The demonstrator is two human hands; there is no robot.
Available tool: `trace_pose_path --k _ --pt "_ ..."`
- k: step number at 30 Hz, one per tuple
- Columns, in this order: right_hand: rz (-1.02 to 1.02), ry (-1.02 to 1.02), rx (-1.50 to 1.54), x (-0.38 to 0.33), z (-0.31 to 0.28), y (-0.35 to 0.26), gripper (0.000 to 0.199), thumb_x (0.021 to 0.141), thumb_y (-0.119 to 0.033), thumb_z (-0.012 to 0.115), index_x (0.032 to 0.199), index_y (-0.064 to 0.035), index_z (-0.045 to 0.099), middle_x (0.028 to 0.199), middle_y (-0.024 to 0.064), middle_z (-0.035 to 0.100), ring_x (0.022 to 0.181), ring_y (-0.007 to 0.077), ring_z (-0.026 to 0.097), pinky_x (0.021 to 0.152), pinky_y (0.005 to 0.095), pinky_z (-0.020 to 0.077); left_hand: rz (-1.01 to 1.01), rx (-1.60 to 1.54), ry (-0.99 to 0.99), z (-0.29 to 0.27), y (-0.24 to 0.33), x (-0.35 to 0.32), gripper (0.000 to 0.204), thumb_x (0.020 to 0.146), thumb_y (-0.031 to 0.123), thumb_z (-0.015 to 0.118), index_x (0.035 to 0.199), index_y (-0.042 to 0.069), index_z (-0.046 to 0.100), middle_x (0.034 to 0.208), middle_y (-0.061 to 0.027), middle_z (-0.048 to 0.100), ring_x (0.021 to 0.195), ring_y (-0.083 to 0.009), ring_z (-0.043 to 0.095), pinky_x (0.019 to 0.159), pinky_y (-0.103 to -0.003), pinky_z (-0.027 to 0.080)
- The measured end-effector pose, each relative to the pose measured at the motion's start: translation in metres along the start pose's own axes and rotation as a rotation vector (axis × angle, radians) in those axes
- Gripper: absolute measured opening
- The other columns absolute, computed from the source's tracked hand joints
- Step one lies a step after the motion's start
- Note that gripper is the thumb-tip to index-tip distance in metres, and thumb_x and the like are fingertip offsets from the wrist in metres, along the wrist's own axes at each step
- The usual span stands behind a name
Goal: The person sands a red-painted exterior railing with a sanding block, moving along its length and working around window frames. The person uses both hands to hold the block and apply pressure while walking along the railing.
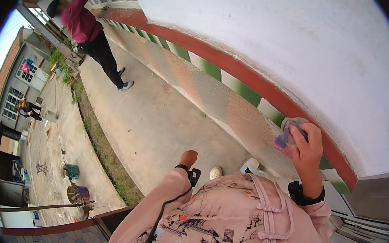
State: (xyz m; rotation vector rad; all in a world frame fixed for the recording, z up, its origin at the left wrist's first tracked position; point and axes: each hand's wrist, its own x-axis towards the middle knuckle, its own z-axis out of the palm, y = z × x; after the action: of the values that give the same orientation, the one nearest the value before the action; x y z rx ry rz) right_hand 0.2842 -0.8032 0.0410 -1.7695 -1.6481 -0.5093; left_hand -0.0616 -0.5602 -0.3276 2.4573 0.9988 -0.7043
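The right hand (307,145) is clamped on a crumpled grey-and-pink cloth (285,136); the cloth juts out leftward past its fingers, in front of the lower edge of the red band (225,57) on the white wall (290,40); I cannot tell whether it touches there; the left hand (189,158) is well apart, to the cloth's left over the concrete walkway (142,122), loosely curled; its palm is hidden, so whether it holds anything is unclear.

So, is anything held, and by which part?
The right hand grips a crumpled grey-and-pink cloth by its right side; the left hand shows nothing held.
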Motion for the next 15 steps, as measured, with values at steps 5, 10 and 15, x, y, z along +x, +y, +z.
trace_pose_path --k 5,10,15 --pt "0.116 -0.014 -0.209 0.033 0.059 0.000 0.050 0.067 -0.012 0.077 0.116 -0.0130 0.064 0.111 0.0144 0.052 0.105 0.0365 0.052 0.090 0.0471 0.0439 -0.044 -0.373 0.078 0.015 -0.052 0.004 0.008 0.084 0.007 0.058 0.090 0.011 0.061 0.084 -0.0007 0.063 0.079 -0.0170 0.061 0.061 -0.031 0.047" --pt "0.135 -0.087 -0.473 0.024 0.089 0.009 0.059 0.065 -0.013 0.080 0.121 -0.0163 0.062 0.115 0.0113 0.053 0.111 0.0330 0.051 0.093 0.0484 0.0396 -0.072 0.114 0.062 0.006 -0.077 -0.011 0.012 0.083 0.002 0.057 0.088 0.012 0.061 0.088 0.0038 0.064 0.086 -0.0128 0.064 0.066 -0.025 0.051" --pt "0.132 -0.104 -0.506 0.027 0.097 0.018 0.062 0.065 -0.014 0.081 0.124 -0.0175 0.060 0.115 0.0111 0.053 0.111 0.0324 0.051 0.094 0.0483 0.0389 -0.155 0.027 0.158 0.015 -0.093 -0.017 0.009 0.084 0.004 0.059 0.089 0.011 0.063 0.088 0.0013 0.065 0.082 -0.0135 0.064 0.064 -0.025 0.050"
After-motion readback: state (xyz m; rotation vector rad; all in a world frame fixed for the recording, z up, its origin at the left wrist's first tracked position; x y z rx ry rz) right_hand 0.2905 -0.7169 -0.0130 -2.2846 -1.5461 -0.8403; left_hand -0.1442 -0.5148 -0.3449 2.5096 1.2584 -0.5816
